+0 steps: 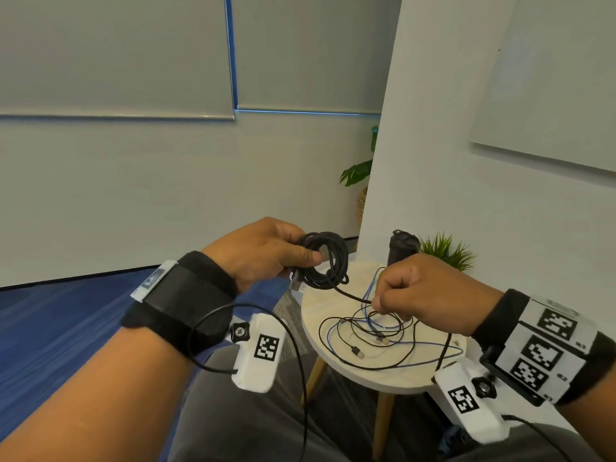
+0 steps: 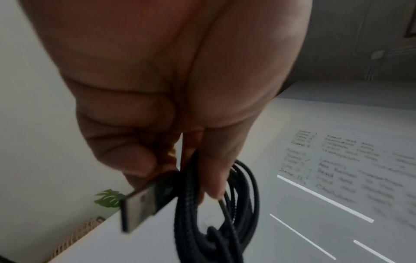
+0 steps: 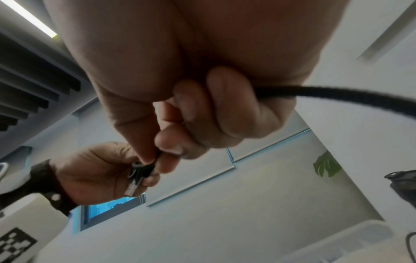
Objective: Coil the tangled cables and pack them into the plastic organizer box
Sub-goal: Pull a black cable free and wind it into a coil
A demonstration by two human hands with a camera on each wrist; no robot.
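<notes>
A coil of black braided cable (image 1: 322, 260) is held above the left edge of the round table (image 1: 336, 315) by the left hand (image 1: 266, 251), thumb pressed over the loops and fingers curled behind them; the cable's USB plug (image 2: 139, 204) protrudes below the fingers in the left wrist view. The free run of the same cable is pinched in the right hand (image 1: 430, 295), fingers curled tight around it, just right of the coil. A loose tangle of thin black and blue cables (image 1: 376, 331) is spread on the table beneath the right hand. A dark bottle (image 1: 401, 250) and a small green plant (image 1: 446, 250) are noted at the far edge.
</notes>
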